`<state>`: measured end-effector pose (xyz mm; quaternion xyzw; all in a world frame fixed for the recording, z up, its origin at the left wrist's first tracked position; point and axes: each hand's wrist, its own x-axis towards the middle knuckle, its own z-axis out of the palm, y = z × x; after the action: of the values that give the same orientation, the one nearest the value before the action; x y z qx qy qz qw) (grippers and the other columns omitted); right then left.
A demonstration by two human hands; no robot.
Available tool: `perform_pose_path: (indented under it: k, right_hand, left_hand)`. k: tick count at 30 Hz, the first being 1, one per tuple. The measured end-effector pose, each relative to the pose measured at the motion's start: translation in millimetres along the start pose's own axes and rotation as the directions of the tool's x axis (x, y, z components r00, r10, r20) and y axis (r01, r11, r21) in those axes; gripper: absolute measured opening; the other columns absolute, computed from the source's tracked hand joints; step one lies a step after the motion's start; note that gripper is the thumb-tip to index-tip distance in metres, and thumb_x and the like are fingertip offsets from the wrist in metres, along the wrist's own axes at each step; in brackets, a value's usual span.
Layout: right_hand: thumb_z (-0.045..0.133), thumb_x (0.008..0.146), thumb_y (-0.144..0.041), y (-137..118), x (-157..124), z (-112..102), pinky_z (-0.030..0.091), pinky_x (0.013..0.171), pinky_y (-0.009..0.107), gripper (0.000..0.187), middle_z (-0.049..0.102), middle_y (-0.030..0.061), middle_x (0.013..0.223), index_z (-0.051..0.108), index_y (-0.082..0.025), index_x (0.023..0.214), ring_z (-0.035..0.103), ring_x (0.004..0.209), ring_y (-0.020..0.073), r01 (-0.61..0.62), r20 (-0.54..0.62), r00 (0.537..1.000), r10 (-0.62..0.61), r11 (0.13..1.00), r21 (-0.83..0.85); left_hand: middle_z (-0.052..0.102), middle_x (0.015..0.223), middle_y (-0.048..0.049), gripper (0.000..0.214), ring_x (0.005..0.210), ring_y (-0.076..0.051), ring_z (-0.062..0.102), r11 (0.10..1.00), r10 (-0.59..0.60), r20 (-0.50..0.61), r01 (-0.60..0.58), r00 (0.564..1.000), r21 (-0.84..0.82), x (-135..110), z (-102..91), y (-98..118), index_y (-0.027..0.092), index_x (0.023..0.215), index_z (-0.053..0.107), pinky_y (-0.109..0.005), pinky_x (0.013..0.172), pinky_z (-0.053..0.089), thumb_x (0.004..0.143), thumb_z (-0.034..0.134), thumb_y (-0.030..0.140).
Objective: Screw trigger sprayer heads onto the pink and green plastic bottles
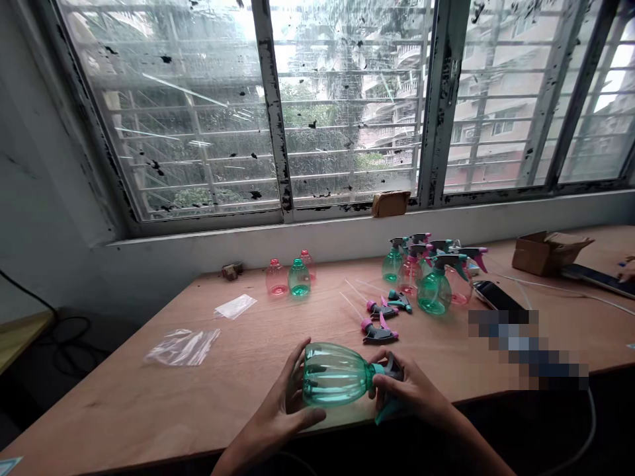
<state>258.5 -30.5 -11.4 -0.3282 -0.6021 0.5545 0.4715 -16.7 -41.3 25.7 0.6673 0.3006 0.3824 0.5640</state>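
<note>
Left hand [276, 404] cupped around base, right hand [414, 387] gripping sprayer [394, 367], green bottle [335, 374] sideways between them.

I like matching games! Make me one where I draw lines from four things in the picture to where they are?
Things
1. Sideways green bottle
2. Loose spray heads
3. Clear plastic bag
4. Brown block

Places
A. At the bottom of the window
B. Between the left hand and the right hand
C. Lying on the left side of the table
D. Lying beside the standing spray bottles

Right pairs: 1-B, 2-D, 3-C, 4-A
</note>
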Motion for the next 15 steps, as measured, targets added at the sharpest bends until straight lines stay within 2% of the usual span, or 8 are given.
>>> perform_pose_path:
  k: [3, 6, 9, 12, 15]
  right_hand:
    - [0.059, 0.086, -0.059, 2.5, -4.8, 10.5, 0.051, 0.050, 0.025, 0.042, 0.070, 0.0019, 0.063, 0.060, -0.017, 0.092, 0.068, 0.054, 0.0177, 0.079, -0.067, 0.994, -0.083, 0.995, -0.061]
    - [0.052, 0.090, -0.060, 2.3, -9.3, 23.8, 0.048, 0.046, 0.023, 0.044, 0.069, 0.0018, 0.062, 0.061, -0.017, 0.088, 0.066, 0.051, 0.0159, 0.091, -0.092, 0.991, -0.096, 0.994, -0.057]
    - [0.052, 0.089, -0.061, 2.0, -10.5, 36.3, 0.045, 0.042, 0.020, 0.045, 0.068, 0.0008, 0.059, 0.058, -0.017, 0.083, 0.063, 0.044, 0.0131, 0.031, -0.116, 0.993, -0.027, 0.999, 0.035]
    - [0.052, 0.089, -0.063, 2.5, -9.4, 46.2, 0.036, 0.036, 0.016, 0.046, 0.064, -0.0025, 0.049, 0.056, -0.018, 0.081, 0.059, 0.036, 0.0106, -0.028, -0.142, 0.989, 0.047, 0.991, 0.130]
    - [0.053, 0.086, -0.066, 1.0, -8.9, 52.4, 0.028, 0.031, 0.013, 0.048, 0.059, -0.0047, 0.043, 0.055, -0.018, 0.081, 0.057, 0.031, 0.0097, -0.119, -0.138, 0.979, 0.150, 0.970, 0.210]
  left_hand:
    - [0.038, 0.151, -0.0133, 0.092, 0.135, -0.038, 0.040, 0.999, 0.033, -0.035, -0.033, 0.999, 0.010, 1.0, 1.1, -5.8, 0.030, 0.147, 0.027, -0.050, 0.110, 0.036, 0.073, 0.073, 0.058]
    - [0.053, 0.137, -0.0148, 0.073, 0.122, -0.039, 0.053, 1.000, -0.002, -0.151, -0.002, 0.988, -0.024, 1.5, 5.9, -12.1, 0.026, 0.133, 0.044, -0.049, 0.100, 0.044, 0.074, 0.067, 0.063]
    - [0.062, 0.124, -0.0120, 0.066, 0.110, -0.037, 0.061, 0.999, -0.015, -0.262, 0.002, 0.965, -0.047, -0.7, 13.4, -11.9, 0.025, 0.124, 0.050, -0.045, 0.093, 0.049, 0.072, 0.070, 0.060]
    - [0.064, 0.116, -0.0092, 0.062, 0.105, -0.034, 0.062, 1.000, 0.028, -0.353, -0.025, 0.935, 0.012, -4.1, 19.8, -5.0, 0.024, 0.119, 0.053, -0.039, 0.089, 0.050, 0.072, 0.069, 0.061]
    - [0.065, 0.113, -0.0074, 0.057, 0.101, -0.031, 0.062, 0.993, 0.096, -0.376, -0.064, 0.921, 0.096, -6.8, 22.7, 2.5, 0.024, 0.115, 0.054, -0.035, 0.085, 0.050, 0.073, 0.066, 0.062]
